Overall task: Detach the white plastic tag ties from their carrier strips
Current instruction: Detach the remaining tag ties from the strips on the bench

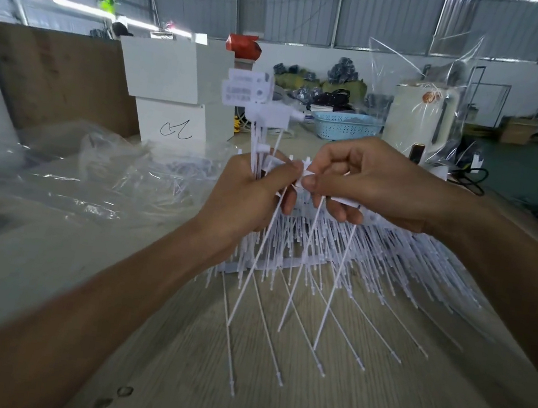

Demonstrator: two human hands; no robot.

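From the head camera, both hands are up over the wooden table (285,396), close together near the middle. The left hand (247,197) grips a bunch of loose white ties (260,154) that stick up toward 12 o'clock, with flat tags (247,91) on top. The right hand (361,178) pinches a strip (344,201), and its thin tails (299,270) hang down toward 6 o'clock. The two thumbs nearly touch.

A big pile of strips (391,255) lies on the table, at 4 o'clock from the hands. Clear plastic bags (92,172) sit at 9 o'clock.

I think the next tie should be pinched right by its head. A small twist there would likely snap it clean. Pulling on the long tail could bend it. Holding the strip still should help.
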